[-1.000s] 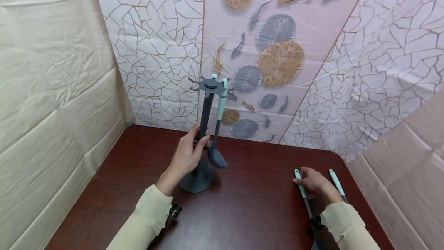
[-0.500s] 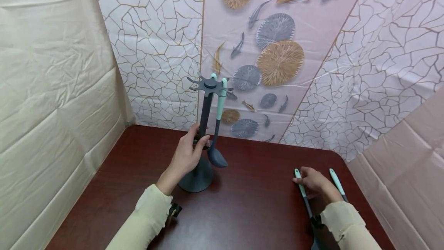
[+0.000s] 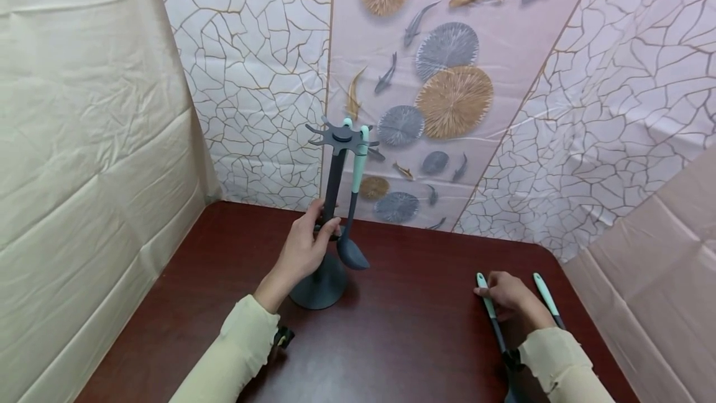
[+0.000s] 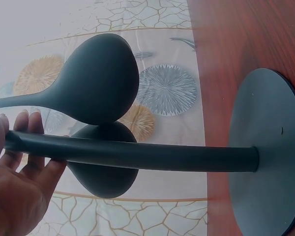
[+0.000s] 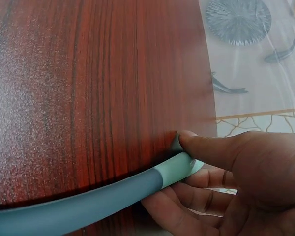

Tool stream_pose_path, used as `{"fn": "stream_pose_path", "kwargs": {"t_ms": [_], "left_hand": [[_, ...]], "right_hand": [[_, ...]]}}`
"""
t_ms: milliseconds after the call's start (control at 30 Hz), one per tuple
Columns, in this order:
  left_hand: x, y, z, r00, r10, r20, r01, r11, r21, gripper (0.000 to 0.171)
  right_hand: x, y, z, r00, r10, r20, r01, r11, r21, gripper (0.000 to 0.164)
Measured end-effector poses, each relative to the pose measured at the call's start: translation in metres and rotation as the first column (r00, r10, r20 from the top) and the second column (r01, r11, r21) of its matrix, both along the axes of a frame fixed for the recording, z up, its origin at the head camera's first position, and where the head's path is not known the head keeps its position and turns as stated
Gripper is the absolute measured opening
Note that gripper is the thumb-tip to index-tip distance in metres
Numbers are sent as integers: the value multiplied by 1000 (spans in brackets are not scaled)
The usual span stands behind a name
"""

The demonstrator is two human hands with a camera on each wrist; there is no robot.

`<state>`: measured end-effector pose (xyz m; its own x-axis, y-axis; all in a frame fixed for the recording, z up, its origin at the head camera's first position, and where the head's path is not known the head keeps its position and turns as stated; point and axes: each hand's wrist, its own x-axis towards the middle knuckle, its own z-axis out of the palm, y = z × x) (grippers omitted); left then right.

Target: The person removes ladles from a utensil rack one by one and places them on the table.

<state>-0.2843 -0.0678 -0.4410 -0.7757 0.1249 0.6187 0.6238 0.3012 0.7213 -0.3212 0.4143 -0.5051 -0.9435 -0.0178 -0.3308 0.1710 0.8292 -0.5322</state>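
A dark utensil stand [image 3: 334, 182] with a round base and a hooked top stands upright on the table. My left hand [image 3: 302, 247] grips its pole; thumb and fingers lie round it in the left wrist view. From one hook hangs a ladle [image 3: 353, 254] with a mint handle. A second dark rounded utensil head [image 4: 103, 184] shows partly behind the pole. At the right, my right hand [image 3: 509, 294] pinches the mint handle of a long dark kitchen utensil [image 5: 113, 194] lying along the table. Its far end is mostly hidden by my forearm.
Another mint-handled utensil [image 3: 547, 294] lies right of my right hand, partly covered by the wrist. The dark red wooden table [image 3: 403, 328] ends at a patterned cloth backdrop [image 3: 268, 92], with plain cloth hanging on both sides.
The head view has shifted very slightly. Both hands, the stand and the utensils keep their places.
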Motion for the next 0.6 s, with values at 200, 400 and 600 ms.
{"fn": "stream_pose_path", "kwargs": {"t_ms": [200,400,600], "left_hand": [[-1,0,-2,1000,4,-14,-4,1000,-12,24],[-4,0,-3,1000,1,-20,-1,1000,-12,23],[-2,0,-2,1000,6,-16,-6,1000,-17,22]], "right_hand": [[0,3,-3,1000,11,0,-11,1000,1,32],[0,4,1,999,35,8,-35,999,3,39],[4,-1,12,999,45,9,-45,999,29,43]]}}
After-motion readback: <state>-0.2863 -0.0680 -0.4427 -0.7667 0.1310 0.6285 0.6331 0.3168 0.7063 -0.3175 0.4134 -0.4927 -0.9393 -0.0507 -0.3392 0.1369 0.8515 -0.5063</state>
